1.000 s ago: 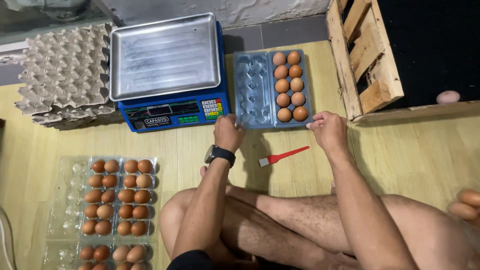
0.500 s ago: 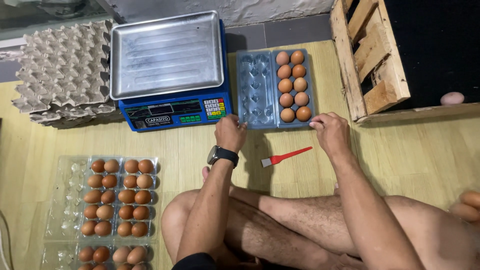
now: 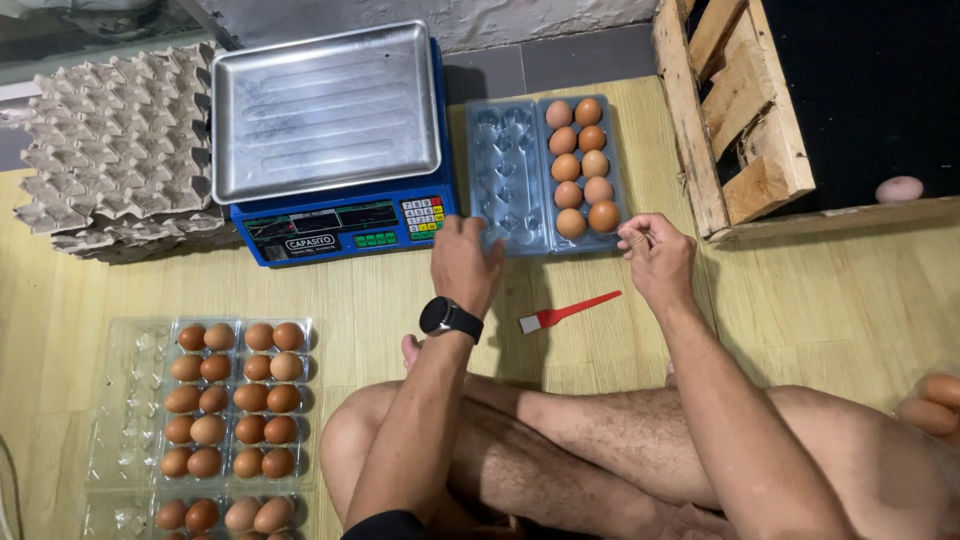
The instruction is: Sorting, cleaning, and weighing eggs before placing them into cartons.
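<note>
An open clear plastic egg carton (image 3: 505, 185) lies on the floor past my knees. Its right half holds two rows of brown eggs (image 3: 580, 165); its left half, the lid, has none. My left hand (image 3: 465, 262), with a black watch on the wrist, rests on the lid's near edge. My right hand (image 3: 655, 255) sits at the carton's near right corner, fingers curled with nothing in them. A small red brush (image 3: 568, 311) lies on the floor between my hands.
A blue scale with a steel pan (image 3: 325, 115) stands left of the carton. Stacked grey pulp egg trays (image 3: 110, 150) lie further left. Filled clear cartons (image 3: 235, 400) sit near left. A wooden crate (image 3: 735, 110) and one pale egg (image 3: 898, 188) are at right.
My left hand has slid to the carton lid's near edge. My right hand has drawn slightly back from the carton's corner. The view has shifted a little.
</note>
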